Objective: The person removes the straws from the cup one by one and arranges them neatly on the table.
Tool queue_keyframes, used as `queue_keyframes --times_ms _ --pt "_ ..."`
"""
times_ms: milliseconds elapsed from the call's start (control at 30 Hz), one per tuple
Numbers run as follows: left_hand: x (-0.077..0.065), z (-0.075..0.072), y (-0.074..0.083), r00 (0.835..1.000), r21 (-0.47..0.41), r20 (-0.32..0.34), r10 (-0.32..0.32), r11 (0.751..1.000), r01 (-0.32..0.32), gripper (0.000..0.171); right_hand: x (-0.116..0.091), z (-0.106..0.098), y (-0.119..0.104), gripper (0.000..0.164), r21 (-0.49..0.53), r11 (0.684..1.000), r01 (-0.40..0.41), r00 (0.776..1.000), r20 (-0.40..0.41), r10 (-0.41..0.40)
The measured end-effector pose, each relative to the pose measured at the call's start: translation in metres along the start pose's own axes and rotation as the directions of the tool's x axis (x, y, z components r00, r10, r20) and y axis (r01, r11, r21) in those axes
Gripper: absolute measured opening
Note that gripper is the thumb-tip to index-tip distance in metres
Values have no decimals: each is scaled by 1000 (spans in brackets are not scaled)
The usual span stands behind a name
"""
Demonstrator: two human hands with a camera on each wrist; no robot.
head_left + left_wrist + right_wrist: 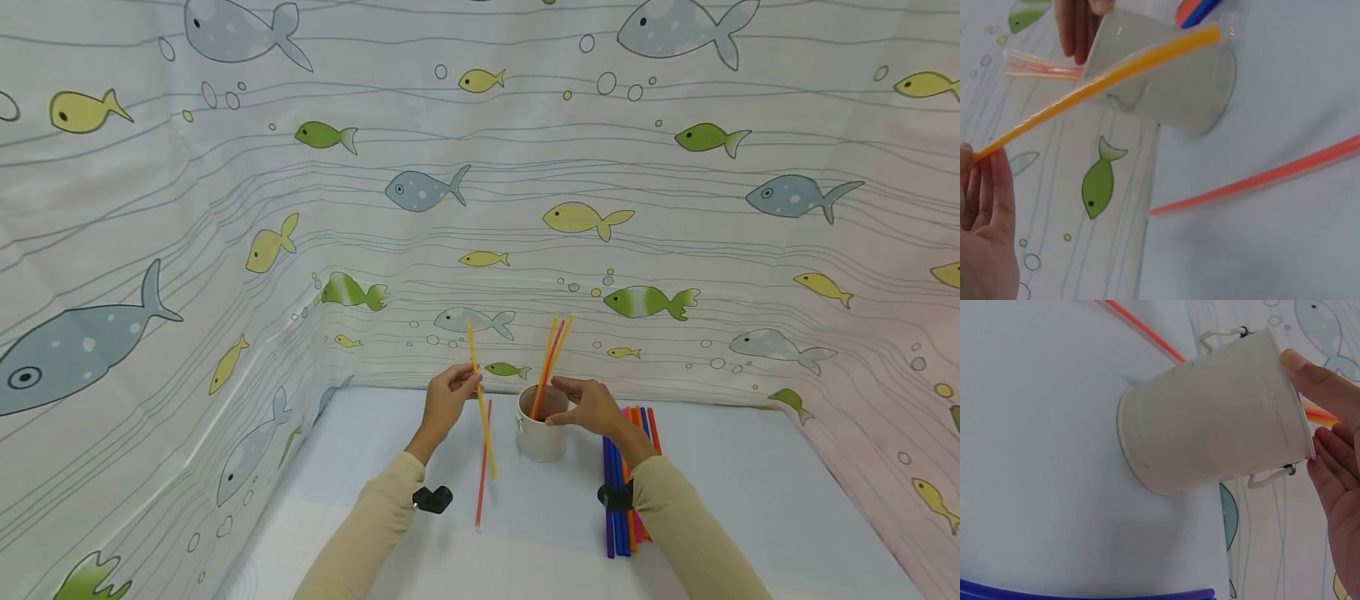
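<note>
In the head view my left hand pinches a yellow-orange straw near its upper part; the straw slants down over the table. The left wrist view shows clear wrapping past that straw's end. A white metal bucket with small side handles stands upright to the right. My right hand holds its rim, thumb on the near side, as the right wrist view shows on the bucket. Several yellow and red straws lean inside the bucket. One red straw lies on the table, partly behind the held one.
A bundle of blue, orange, pink and red straws lies right of the bucket, partly under the right forearm. White cloth with printed fish rises behind and at both sides of the white table.
</note>
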State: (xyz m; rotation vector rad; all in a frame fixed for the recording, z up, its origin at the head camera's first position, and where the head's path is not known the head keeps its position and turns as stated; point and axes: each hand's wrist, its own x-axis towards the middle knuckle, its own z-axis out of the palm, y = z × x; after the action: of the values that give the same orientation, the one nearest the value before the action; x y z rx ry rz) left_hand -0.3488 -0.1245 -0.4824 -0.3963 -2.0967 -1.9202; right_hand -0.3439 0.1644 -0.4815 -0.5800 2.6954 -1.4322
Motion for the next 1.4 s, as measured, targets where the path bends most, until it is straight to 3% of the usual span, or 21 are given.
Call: queue_keyframes --times_ms 300,733,1267,1400 --pt "-10 -8 -21 994 74 58 -98 993 94 30 -1 1 0 78 5 1000 -1 1000 -6 1" --pt "-27 -17 -51 974 131 61 -218 969 209 31 0 1 1 79 -9 1000 -6 1000 -7 6" --pt "-38 -11 -73 983 173 41 -177 971 167 31 3 0 4 80 6 1000 -11 1000 2 11" --pt "-42 -12 -79 981 216 31 -193 959 182 28 2 1 4 80 12 1000 -8 1000 11 8"
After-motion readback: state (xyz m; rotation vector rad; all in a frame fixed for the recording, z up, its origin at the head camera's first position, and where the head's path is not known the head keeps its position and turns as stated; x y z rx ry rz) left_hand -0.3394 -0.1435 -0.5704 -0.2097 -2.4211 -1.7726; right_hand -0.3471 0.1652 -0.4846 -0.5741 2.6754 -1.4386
